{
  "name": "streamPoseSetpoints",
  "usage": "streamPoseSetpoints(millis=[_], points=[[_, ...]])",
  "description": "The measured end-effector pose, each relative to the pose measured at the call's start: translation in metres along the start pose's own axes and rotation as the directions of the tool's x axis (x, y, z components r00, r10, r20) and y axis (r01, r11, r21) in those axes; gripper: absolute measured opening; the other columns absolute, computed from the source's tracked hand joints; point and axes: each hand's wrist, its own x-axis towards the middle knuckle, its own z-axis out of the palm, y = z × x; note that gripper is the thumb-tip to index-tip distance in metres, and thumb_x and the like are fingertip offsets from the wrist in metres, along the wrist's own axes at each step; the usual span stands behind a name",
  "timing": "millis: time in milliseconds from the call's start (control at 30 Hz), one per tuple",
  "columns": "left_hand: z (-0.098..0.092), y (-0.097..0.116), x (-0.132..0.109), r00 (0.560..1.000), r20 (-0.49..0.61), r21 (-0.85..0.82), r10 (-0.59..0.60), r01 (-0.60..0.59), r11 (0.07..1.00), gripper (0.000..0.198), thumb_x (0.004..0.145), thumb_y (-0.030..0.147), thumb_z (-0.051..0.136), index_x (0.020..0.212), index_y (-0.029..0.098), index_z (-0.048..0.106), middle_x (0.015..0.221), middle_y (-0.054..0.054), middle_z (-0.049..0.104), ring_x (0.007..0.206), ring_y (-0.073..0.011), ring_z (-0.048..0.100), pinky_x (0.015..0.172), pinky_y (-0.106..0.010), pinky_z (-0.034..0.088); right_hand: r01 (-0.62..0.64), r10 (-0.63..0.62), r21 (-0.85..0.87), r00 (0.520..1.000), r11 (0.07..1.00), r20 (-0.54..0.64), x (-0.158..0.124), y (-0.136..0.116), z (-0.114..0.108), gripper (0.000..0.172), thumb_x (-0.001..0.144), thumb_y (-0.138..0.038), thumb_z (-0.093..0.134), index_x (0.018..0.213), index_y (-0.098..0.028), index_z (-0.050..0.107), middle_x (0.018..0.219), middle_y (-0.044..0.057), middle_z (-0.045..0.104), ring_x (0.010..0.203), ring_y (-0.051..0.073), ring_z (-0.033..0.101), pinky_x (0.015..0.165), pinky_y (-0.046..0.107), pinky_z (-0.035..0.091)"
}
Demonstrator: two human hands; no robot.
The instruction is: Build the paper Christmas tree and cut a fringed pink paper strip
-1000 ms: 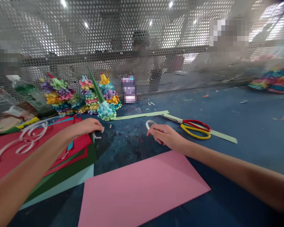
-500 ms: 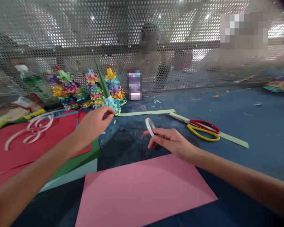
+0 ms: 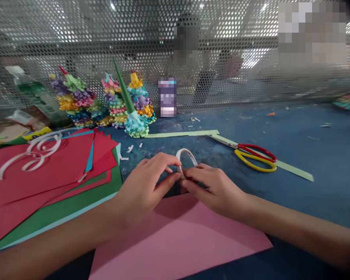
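Note:
A narrow white paper loop (image 3: 186, 158) stands just above the near table area, pinched at its lower end between both hands. My left hand (image 3: 147, 186) grips it from the left with thumb and fingers, and my right hand (image 3: 214, 190) presses in from the right. The loop's joined end is partly hidden by my fingers. Directly under my wrists lies a pink paper sheet (image 3: 177, 241), and my hands hang over its far edge.
Red and green paper sheets (image 3: 41, 186) with white curled strips (image 3: 32, 155) lie left. Red-and-yellow-handled scissors (image 3: 253, 157) rest on a pale green strip (image 3: 294, 171) at right. Colourful folded-paper cones (image 3: 78, 103) and a plastic bottle (image 3: 32, 91) stand before a perforated metal screen (image 3: 105, 31).
My left hand has moved right and down from beside the paper cones and joined my right hand on the white loop. The view has tilted slightly.

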Motion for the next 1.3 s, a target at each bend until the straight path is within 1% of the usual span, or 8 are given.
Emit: streamPoseSetpoints(millis=[200,367,533,733,900,1067,1200,1300], points=[[0.001,0.002,-0.002,0.998,-0.033,0.049,0.049,-0.048,0.998,0.011,0.1,0.023,0.048,0.108,0.029,0.051,0.11,0.004,0.067,0.099,-0.0155,0.065,0.083,-0.033,0.043,-0.076,0.074,-0.078,0.997,0.994,-0.032,-0.003,-0.007,0.001,0.023,0.095,-0.025,0.048,0.074,-0.02,0.054,0.066,0.0,0.059,0.064,0.015,0.051,0.061,0.027,0.037],[-0.001,0.006,-0.001,1.0,-0.008,-0.026,-0.014,0.014,1.0,0.01,0.099,0.022,0.049,0.104,0.028,0.054,0.107,0.004,0.07,0.09,-0.0136,0.068,0.083,-0.033,0.047,-0.139,0.139,-0.088,0.99,0.986,-0.009,-0.004,-0.009,0.001,0.023,0.095,-0.028,0.047,0.075,-0.02,0.055,0.065,0.001,0.059,0.064,0.015,0.052,0.059,0.027,0.037],[-0.002,0.01,-0.002,0.992,-0.037,-0.054,-0.12,0.118,0.992,0.009,0.095,0.021,0.051,0.1,0.027,0.055,0.102,0.001,0.073,0.088,-0.0174,0.069,0.077,-0.033,0.052,-0.111,0.108,-0.081,0.993,0.99,-0.04,-0.002,-0.008,0.0,0.022,0.095,-0.027,0.048,0.075,-0.021,0.053,0.066,0.0,0.059,0.062,0.014,0.051,0.06,0.026,0.038],[-0.002,0.012,-0.003,0.994,0.017,-0.116,-0.111,0.113,0.987,0.028,0.094,0.02,0.051,0.12,0.03,0.054,0.115,0.002,0.071,0.105,-0.0175,0.067,0.088,-0.031,0.053,-0.104,0.092,-0.128,0.991,0.986,-0.092,-0.001,-0.006,-0.001,0.019,0.094,-0.025,0.048,0.076,-0.021,0.052,0.063,-0.001,0.056,0.059,0.014,0.049,0.057,0.025,0.036],[-0.004,0.011,-0.002,0.99,0.051,-0.117,-0.134,0.139,0.983,0.017,0.094,0.021,0.051,0.106,0.031,0.058,0.104,0.006,0.074,0.096,-0.0139,0.069,0.08,-0.026,0.053,-0.05,0.039,-0.162,0.997,0.986,-0.065,-0.003,-0.002,0.002,0.022,0.097,-0.026,0.044,0.077,-0.021,0.053,0.067,0.002,0.06,0.063,0.016,0.051,0.062,0.028,0.039],[-0.002,0.008,-0.007,0.984,0.023,-0.221,-0.176,0.177,0.959,0.009,0.093,0.023,0.054,0.099,0.027,0.049,0.115,0.002,0.069,0.097,-0.015,0.069,0.073,-0.024,0.054,-0.006,-0.008,-0.153,0.996,0.988,-0.087,-0.002,-0.001,0.003,0.022,0.097,-0.025,0.046,0.078,-0.02,0.056,0.067,0.002,0.061,0.064,0.015,0.051,0.064,0.028,0.039],[-0.004,0.007,-0.008,0.993,-0.016,-0.048,-0.118,0.118,0.992,0.022,0.095,0.026,0.053,0.116,0.03,0.049,0.11,0.001,0.071,0.096,-0.0179,0.069,0.076,-0.03,0.053,0.01,-0.03,-0.192,0.995,0.981,-0.099,-0.001,-0.003,0.002,0.024,0.096,-0.024,0.045,0.074,-0.02,0.054,0.063,0.001,0.058,0.062,0.015,0.047,0.065,0.028,0.038],[-0.006,0.008,-0.007,1.0,-0.005,0.117,0.006,-0.006,0.993,0.011,0.097,0.025,0.05,0.105,0.027,0.057,0.11,-0.002,0.069,0.1,-0.0195,0.066,0.084,-0.034,0.05,-0.04,0.023,-0.178,0.996,0.983,-0.092,0.001,-0.007,-0.002,0.022,0.094,-0.022,0.044,0.074,-0.021,0.053,0.063,0.0,0.057,0.062,0.015,0.046,0.065,0.029,0.037]])
